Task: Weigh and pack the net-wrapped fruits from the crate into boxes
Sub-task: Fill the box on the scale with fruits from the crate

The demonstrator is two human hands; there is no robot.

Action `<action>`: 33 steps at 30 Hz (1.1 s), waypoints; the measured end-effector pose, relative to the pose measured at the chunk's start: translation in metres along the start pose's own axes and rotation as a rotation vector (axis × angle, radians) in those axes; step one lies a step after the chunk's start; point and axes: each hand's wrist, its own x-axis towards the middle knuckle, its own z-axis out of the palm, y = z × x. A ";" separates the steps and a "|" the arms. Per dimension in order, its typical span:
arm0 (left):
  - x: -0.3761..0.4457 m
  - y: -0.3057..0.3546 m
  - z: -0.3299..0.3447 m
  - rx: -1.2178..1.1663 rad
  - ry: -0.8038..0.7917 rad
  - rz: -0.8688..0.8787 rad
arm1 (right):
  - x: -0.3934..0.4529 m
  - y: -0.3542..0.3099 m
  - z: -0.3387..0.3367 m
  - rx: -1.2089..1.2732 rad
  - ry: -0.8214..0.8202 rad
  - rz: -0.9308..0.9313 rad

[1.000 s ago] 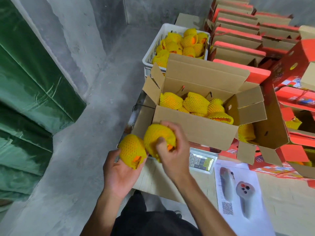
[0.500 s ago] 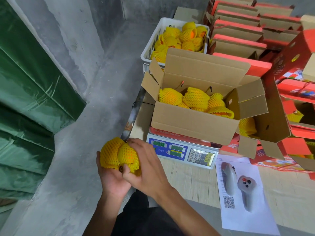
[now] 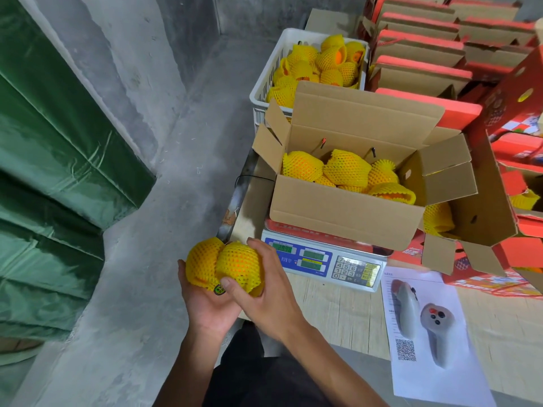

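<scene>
Two fruits in yellow foam net sit side by side in my hands, left of the scale and just off the table's left edge. My left hand (image 3: 205, 304) cups the left net-wrapped fruit (image 3: 202, 265) from below. My right hand (image 3: 261, 292) grips the right net-wrapped fruit (image 3: 239, 264) from its right side. An open cardboard box (image 3: 343, 215) with several netted fruits inside stands on the blue-and-white scale (image 3: 320, 264). Behind it the white crate (image 3: 261, 95) holds several more netted fruits.
Stacks of red-topped flat boxes (image 3: 420, 66) fill the back right. An open red printed box (image 3: 499, 201) lies right of the scale. A paper sheet (image 3: 435, 374) with a QR code lies on the wooden table (image 3: 338, 318). A green tarp (image 3: 58, 171) and concrete floor are on the left.
Both hands drew the two fruits back from the box's front wall, down and left toward my body, uncovering the scale's display. The fruits now press together.
</scene>
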 end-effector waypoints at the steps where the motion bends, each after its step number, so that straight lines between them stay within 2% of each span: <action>1: 0.001 0.000 0.002 0.005 -0.005 0.008 | 0.001 0.000 0.000 0.008 0.001 0.005; 4: 0.002 0.001 0.012 0.029 -0.017 0.027 | 0.005 -0.002 -0.001 0.016 0.012 -0.012; 13: 0.007 0.006 0.035 0.020 -0.086 -0.065 | 0.014 -0.009 -0.022 0.051 0.031 0.064; 16: 0.007 -0.001 0.047 -0.022 -0.120 -0.141 | 0.018 -0.012 -0.038 0.022 0.063 0.068; 21: 0.009 -0.004 0.052 -0.080 -0.170 -0.216 | 0.024 -0.030 -0.072 -0.111 0.010 0.058; 25: 0.009 -0.006 0.053 -0.074 -0.190 -0.227 | 0.050 -0.048 -0.132 -0.195 0.344 -0.073; 27: 0.008 -0.005 0.053 -0.090 -0.201 -0.232 | 0.069 -0.052 -0.166 -0.234 0.429 -0.029; 29: 0.007 -0.004 0.053 -0.074 -0.214 -0.250 | 0.089 -0.050 -0.196 -0.385 0.427 0.028; 31: 0.007 -0.004 0.054 -0.069 -0.229 -0.272 | 0.109 -0.042 -0.219 -0.612 0.348 0.143; 33: 0.007 -0.004 0.054 -0.080 -0.228 -0.299 | 0.125 -0.034 -0.236 -0.787 0.216 0.375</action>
